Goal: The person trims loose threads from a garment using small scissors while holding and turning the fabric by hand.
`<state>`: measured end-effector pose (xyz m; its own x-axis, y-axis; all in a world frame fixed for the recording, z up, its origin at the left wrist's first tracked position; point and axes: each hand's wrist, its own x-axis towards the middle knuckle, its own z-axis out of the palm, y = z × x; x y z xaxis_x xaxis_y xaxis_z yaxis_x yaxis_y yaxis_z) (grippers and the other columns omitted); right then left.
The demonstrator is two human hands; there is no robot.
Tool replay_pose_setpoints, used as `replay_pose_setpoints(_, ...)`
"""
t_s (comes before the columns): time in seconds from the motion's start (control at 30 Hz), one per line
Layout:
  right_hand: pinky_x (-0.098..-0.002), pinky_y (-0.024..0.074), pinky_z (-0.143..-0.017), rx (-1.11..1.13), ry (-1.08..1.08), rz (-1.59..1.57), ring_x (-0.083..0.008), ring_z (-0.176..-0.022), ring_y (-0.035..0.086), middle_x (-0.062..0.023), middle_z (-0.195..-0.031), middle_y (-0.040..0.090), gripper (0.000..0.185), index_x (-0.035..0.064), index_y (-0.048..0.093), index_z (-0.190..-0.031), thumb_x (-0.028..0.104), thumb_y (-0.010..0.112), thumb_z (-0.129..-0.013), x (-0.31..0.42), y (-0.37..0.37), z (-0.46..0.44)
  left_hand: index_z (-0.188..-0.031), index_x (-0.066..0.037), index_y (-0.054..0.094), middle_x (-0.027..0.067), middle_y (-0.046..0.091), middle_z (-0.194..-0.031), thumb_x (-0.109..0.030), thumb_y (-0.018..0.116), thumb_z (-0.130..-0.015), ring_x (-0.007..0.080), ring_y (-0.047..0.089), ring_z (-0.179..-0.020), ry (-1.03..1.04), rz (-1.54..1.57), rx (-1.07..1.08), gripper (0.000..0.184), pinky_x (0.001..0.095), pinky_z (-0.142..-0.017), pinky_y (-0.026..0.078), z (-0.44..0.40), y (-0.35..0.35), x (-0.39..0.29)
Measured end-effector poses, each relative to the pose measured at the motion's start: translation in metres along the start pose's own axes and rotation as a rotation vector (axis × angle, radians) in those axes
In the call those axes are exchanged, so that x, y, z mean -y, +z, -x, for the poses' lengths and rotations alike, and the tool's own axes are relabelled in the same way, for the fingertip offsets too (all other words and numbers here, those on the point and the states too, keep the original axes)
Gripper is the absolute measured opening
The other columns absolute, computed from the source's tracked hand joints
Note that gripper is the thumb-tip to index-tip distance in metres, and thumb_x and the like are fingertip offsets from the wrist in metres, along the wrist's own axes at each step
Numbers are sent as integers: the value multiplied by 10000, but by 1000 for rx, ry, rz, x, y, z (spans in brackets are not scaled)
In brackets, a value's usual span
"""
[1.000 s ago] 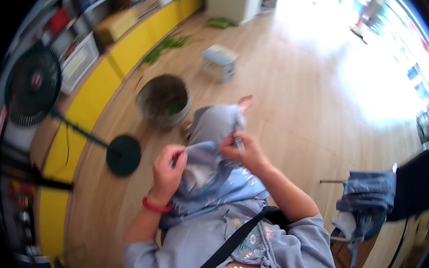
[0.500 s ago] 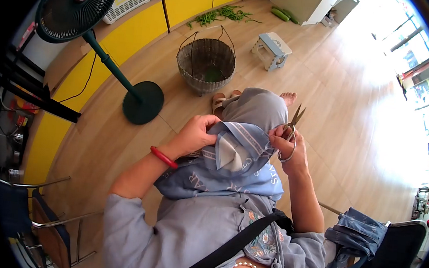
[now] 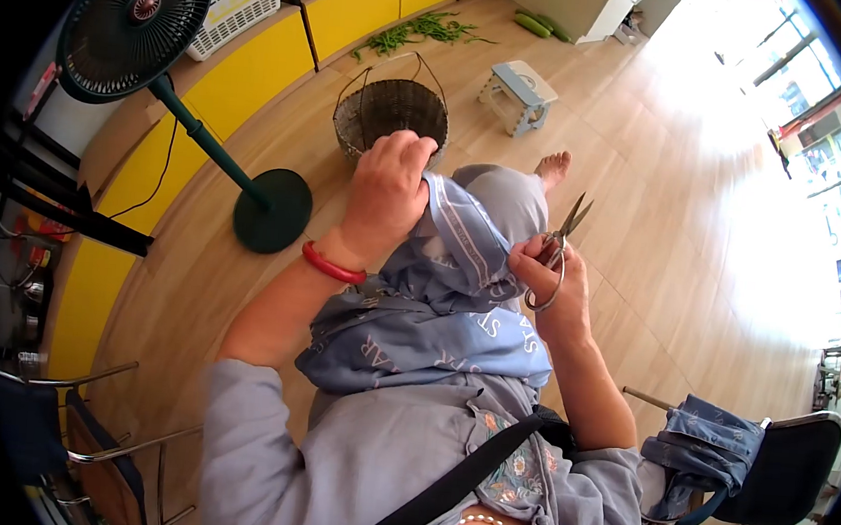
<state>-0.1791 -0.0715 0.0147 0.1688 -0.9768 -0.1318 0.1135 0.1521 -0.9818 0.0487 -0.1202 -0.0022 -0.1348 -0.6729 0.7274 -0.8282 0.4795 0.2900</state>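
A blue cloth (image 3: 405,344) printed with white letters lies bunched across my lap, and a lettered band runs along its raised edge. My left hand (image 3: 384,190), with a red bangle at the wrist, is closed on the left end of that edge; its fingertips are partly hidden. The right end is pinched between the thumb and fingers of my right hand (image 3: 557,287). Metal scissors (image 3: 572,217) also hang in my right hand, handle loops around the fingers and palm, blades pointing up and away from the cloth.
Ahead on the floor stand a woven basket (image 3: 402,110) and a small folding stool (image 3: 520,92). Green vegetables (image 3: 422,30) lie by the yellow cabinets (image 3: 250,51). A standing fan (image 3: 273,208) is at left. Blue folded fabric (image 3: 705,443) rests on a chair (image 3: 791,469) at right.
My left hand has moved up and forward with the cloth's edge, pulling the band into a slant. The pale inner side shows less. My right hand keeps the scissors and has shifted slightly left.
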Motion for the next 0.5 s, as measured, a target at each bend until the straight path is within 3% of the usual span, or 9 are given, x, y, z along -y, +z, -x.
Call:
replay_pose_setpoints(0.03, -196, 378, -593, -15, 10, -15, -38, -636, 476, 30, -726, 566, 150, 75, 555, -762, 80, 703, -743, -2, 2, -2, -989, -60, 564, 123, 533, -981, 15, 619, -656, 311, 519, -941, -53, 56, -10, 345, 413, -809, 425, 8, 1, -1)
replay_pose_setpoints(0.13, -191, 356, -556, -54, 40, -39, -33, -600, 460, 36, -680, 549, 131, 71, 567, -738, 87, 698, -746, -10, 3, -6, -1010, -56, 561, 143, 531, -1010, 1, 629, -665, 324, 516, -942, -24, 105, 1, 356, 418, -820, 425, 22, -19, -29)
replay_pose_setpoints(0.2, -183, 340, -525, -2, 47, 11, -32, -571, 448, 39, -659, 539, 129, 70, 571, -733, 90, 698, -741, -12, 4, -7, -940, -52, 578, 120, 559, -928, -45, 668, -687, 308, 540, -880, 3, 159, -34, 268, 402, -785, 442, 33, -27, -51)
replay_pose_setpoints(0.27, -182, 338, -516, 18, 72, -17, -32, -565, 448, 38, -654, 537, 124, 66, 576, -735, 92, 698, -742, -18, 7, -9, -846, -26, 607, 115, 585, -807, -41, 716, -699, 288, 569, -754, -127, 489, 193, 184, 350, -671, 470, 38, -35, -67)
replay_pose_setpoints(0.37, -182, 341, -507, 47, 89, -37, -33, -564, 452, 36, -651, 535, 118, 57, 583, -745, 95, 695, -744, -18, 13, -8, -772, -15, 614, 94, 580, -711, -81, 743, -714, 222, 566, -624, -215, 471, 244, 156, 301, -567, 459, 42, -23, -74)
replay_pose_setpoints(0.5, -188, 359, -516, 54, 92, -51, -36, -583, 471, 30, -664, 547, 119, 45, 583, -760, 91, 691, -743, -21, 12, -7, -789, 3, 616, 90, 586, -705, -79, 734, -731, 166, 556, -569, -397, 583, 316, 156, 271, -527, 446, 47, -15, -75)
